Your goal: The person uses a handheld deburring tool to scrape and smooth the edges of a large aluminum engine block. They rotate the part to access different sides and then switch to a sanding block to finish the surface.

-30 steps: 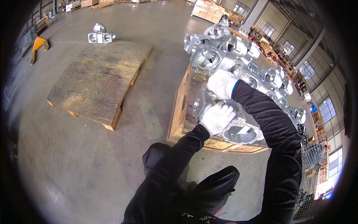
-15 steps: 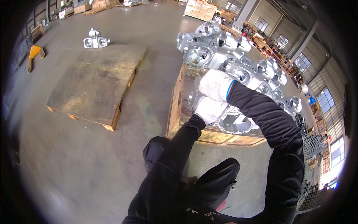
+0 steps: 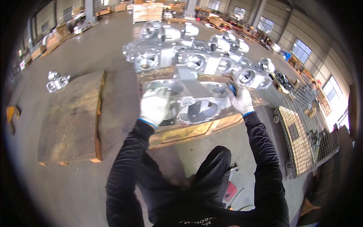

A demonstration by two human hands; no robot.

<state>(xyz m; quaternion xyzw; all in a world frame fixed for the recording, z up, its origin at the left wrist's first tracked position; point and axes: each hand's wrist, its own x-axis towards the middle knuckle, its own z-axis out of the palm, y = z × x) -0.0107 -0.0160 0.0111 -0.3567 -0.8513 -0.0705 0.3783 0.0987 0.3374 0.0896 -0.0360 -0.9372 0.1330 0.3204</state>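
A large silver cast metal housing (image 3: 196, 90) with round openings lies at the near side of a wooden pallet top (image 3: 181, 134). My left hand (image 3: 155, 106), in a white knit glove, grips the housing's left end by a round opening; its fingers are slightly blurred. At the housing's right end is my right hand (image 3: 241, 100), gloved the same way. A small blue thing (image 3: 232, 89) shows between its thumb and fingers, too little of it visible to name. More silver housings (image 3: 196, 60) stand close together behind.
A low wooden pallet (image 3: 72, 121) lies to the left, with one silver housing (image 3: 57, 81) by its far corner. A wire mesh cage (image 3: 302, 128) stands at right. A red object (image 3: 230, 191) is on the floor by my leg. Boxes (image 3: 148, 12) are far back.
My hands were together over the housing's left part; now they are apart at its two ends. The view has turned right, and the near housing shows more fully.
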